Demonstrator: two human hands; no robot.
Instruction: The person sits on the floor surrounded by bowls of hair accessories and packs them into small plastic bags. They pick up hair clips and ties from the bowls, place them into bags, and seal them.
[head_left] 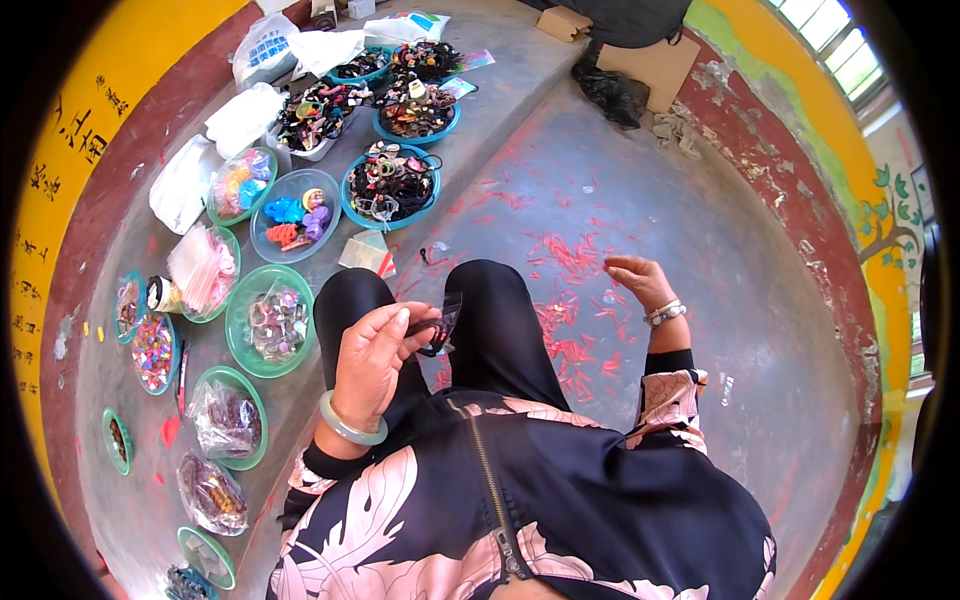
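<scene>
Above my knees, my left hand (372,362) pinches a black hair tie (438,338) between thumb and fingers. A small clear plastic piece (452,312) shows at its upper end; I cannot tell whether it is a bag around it. Out to the right, my right hand (645,282) is held over the floor with its fingers stretched and nothing visible in them. Red paper-like strips (568,352) lie scattered below and beside it. Just beyond my left knee are small flat clear bags (368,252).
On the raised ledge at left stand a blue bowl of hair ties (432,204), a green bowl of small packets (240,342), a bowl of coloured pieces (172,380) and a green bowl with a bagged dark bundle (258,448). Cardboard (660,72) leans at the far wall.
</scene>
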